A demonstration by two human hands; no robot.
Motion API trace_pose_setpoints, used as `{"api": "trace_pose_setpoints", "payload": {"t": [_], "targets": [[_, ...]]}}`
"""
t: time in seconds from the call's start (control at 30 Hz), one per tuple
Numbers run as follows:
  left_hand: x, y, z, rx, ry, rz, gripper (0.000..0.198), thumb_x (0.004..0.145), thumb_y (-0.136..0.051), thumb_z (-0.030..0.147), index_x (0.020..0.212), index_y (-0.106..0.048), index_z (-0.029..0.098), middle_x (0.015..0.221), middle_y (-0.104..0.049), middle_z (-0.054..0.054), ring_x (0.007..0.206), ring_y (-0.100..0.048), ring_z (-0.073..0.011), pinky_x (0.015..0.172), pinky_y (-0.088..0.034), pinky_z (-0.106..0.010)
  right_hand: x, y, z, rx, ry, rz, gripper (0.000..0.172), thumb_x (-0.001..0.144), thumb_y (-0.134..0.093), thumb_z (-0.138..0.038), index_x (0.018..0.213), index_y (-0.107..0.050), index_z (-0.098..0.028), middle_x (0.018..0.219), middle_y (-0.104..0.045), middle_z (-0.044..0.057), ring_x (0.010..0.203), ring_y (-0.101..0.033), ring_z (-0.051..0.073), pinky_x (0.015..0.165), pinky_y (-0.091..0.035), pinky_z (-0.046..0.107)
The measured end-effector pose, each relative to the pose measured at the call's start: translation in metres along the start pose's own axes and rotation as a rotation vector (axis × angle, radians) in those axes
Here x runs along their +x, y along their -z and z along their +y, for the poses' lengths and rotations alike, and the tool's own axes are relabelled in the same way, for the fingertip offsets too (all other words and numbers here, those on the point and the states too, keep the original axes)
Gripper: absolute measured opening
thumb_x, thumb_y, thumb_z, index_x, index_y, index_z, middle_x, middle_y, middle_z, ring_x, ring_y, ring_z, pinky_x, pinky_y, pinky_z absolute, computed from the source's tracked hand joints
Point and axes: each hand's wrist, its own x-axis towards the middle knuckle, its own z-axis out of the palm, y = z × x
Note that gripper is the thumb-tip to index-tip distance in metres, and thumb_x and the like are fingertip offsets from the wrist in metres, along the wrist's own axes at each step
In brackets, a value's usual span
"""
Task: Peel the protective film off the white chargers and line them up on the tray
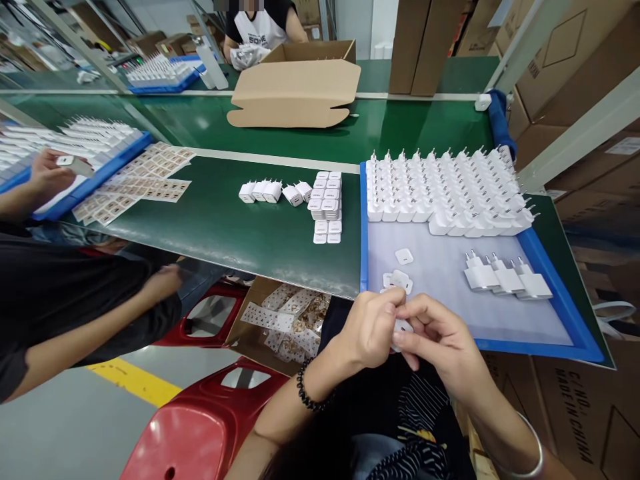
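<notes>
While pinching the white charger plug (pixel 401 327) between both hands just past the near edge of the blue tray (pixel 565 313), keep the grip light and at the corners. Left hand (pixel 373 330) curled, fingertips closed narrowly on the plug's upper side; right hand (pixel 435 340) closed on it from below and the right, thumb and forefinger together. Most of the plug hidden by the fingers, so cannot tell which face is up or whether a sticker is on it.

Judged from the pose: fine finger work on one face of the plug. Best done with the piece steadied by the left hand and worked by the right fingertips, held over the lap close to the tray so a slip lands it on the mat rather than the floor. Avoid brushing the loose plugs (pixel 399 279) lying just beyond the knuckles, or the row of three (pixel 505 275) farther right.

Standing rows of chargers (pixel 445 190) at the tray's far end, well apart. On the green belt (pixel 225 227), a small group of plugs (pixel 273 192) beside a stacked block (pixel 327 207). Sticker sheets (pixel 140 183) to the left, near a co-worker's hand (pixel 47 175).
</notes>
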Motion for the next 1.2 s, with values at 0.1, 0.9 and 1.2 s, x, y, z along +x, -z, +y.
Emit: {"api": "trace_pose_setpoints", "payload": {"t": [0.1, 0.9, 1.2], "targets": [[0.012, 0.009, 0.007, 0.042, 0.044, -0.178, 0.054, 0.103, -0.021, 0.069, 0.08, -0.038, 0.023, 0.057, -0.046, 0.003, 0.052, -0.045, -0.0157, 0.056, -0.033, -0.029, 0.005, 0.016, 0.006, 0.042, -0.003, 0.018, 0.026, 0.082, -0.083, -0.042, 0.083, -0.073, -0.019, 0.056, -0.051, -0.004, 0.043, -0.05, 0.01, 0.042, -0.04, 0.023], [0.172, -0.005, -0.032, 0.967, 0.127, -0.17, 0.024, 0.095, -0.065, 0.021, 0.115, -0.056, 0.012, 0.12, -0.065, -0.019, 0.11, -0.067, -0.0341, 0.09, -0.051, -0.042, -0.012, 0.102, 0.036, -0.252, 0.241, 0.558, 0.018, 0.092, -0.071, -0.038, 0.097, -0.074, -0.021, 0.063, -0.051, -0.003, 0.062, -0.057, 0.016, 0.065, -0.055, 0.031], [0.167, -0.013, -0.052, 0.822, 0.132, -0.05, 0.017, 0.098, -0.062, 0.022, 0.085, -0.052, 0.018, 0.094, -0.064, -0.01, 0.091, -0.063, -0.0258, 0.079, -0.043, -0.035, -0.014, 0.101, 0.034, -0.543, 0.312, 0.704, 0.024, 0.097, -0.058, -0.041, 0.1, -0.068, -0.02, 0.066, -0.048, -0.002, 0.063, -0.053, 0.018, 0.068, -0.055, 0.037]]}}
